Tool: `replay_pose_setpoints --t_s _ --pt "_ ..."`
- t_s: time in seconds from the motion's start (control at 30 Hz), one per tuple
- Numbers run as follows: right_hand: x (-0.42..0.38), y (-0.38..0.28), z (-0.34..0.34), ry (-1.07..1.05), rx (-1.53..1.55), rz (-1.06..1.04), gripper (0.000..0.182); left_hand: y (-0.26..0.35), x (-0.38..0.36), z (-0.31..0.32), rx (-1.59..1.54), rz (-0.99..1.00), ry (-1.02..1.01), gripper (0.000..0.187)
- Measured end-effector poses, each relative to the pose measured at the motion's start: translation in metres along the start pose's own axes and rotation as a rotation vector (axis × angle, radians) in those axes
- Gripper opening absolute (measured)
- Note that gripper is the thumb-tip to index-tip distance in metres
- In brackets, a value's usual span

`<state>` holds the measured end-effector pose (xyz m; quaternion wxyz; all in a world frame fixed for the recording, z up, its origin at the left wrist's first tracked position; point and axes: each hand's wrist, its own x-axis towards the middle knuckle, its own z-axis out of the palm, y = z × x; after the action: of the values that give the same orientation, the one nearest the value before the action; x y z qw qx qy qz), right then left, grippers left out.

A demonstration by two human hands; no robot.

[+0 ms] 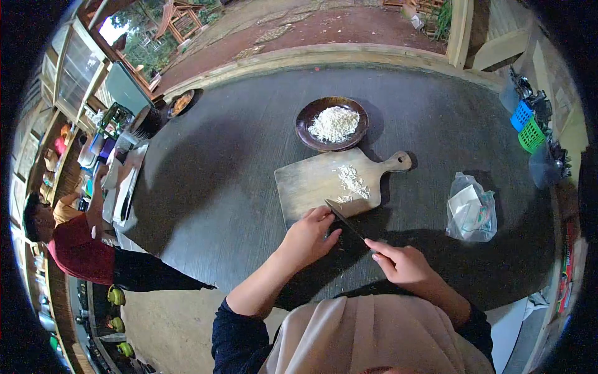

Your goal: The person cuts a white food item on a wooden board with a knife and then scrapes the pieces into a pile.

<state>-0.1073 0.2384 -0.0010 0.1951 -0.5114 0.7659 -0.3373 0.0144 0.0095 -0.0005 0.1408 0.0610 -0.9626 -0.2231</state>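
My right hand (402,263) is closed round the handle of a knife (347,222), whose blade points up and left over the near edge of a wooden cutting board (305,181). Beside the blade tip, my left hand (313,234) rests at the board's near edge with its fingers bent together; whether they hold anything is too small to tell. Thin white shreds (352,182) lie on the right part of the board. Just beyond the board, a dark round plate (304,132) holds a heap of white shreds (335,124).
A clear plastic bag (472,212) with white contents lies right of the board. Blue (521,116) and green baskets (531,135) stand at the right edge. A small dish (182,103) sits far left. Another person (81,246) stands at the left.
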Motion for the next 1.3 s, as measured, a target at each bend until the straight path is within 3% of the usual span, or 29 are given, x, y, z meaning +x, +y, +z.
replay_pose_setpoints --t_s 0.37,0.67,0.73,0.87,1.13,1.3 --pt "-0.003 -0.011 -0.015 -0.037 0.062 0.076 0.034 -0.002 0.000 -0.001 -0.022 0.002 0.002 0.030" --pt "0.001 -0.010 -0.014 -0.017 0.024 0.054 0.035 0.000 -0.001 0.000 -0.015 -0.011 0.005 0.030" --pt "0.003 -0.015 -0.014 -0.068 -0.072 0.131 0.035 0.002 -0.001 0.000 -0.008 -0.008 0.003 0.030" --pt "0.004 -0.007 -0.007 0.042 0.030 0.020 0.035 0.002 -0.001 -0.002 -0.014 -0.003 0.027 0.031" --pt "0.000 -0.014 -0.018 -0.092 0.083 0.120 0.035 0.002 0.001 -0.006 -0.026 0.001 -0.014 0.030" --pt "0.000 -0.007 -0.013 -0.042 0.091 0.079 0.034 0.003 0.001 -0.005 -0.023 -0.017 -0.014 0.030"
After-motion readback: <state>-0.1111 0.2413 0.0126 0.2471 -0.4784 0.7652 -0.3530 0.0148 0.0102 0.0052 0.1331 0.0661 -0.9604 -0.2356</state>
